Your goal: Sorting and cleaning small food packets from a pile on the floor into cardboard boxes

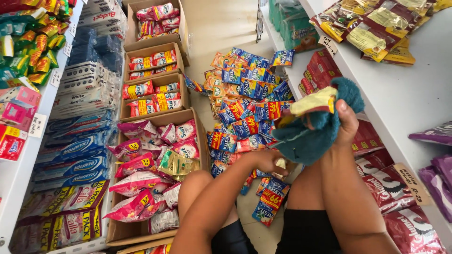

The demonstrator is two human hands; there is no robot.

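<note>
Between the two shelf rows, I see my right hand (347, 123) clamped on a teal cloth (310, 134) pressed around a yellow packet (316, 101). My left hand (269, 161) grips the cloth's lower edge, fingers curled. Below lies a heap of blue sachets (247, 101) on the floor (221, 28), beside an open cardboard box (127, 230) of pink bags.

Cardboard boxes (141, 230) left of the sachet pile (245, 108), shelves (400, 94) right.
</note>
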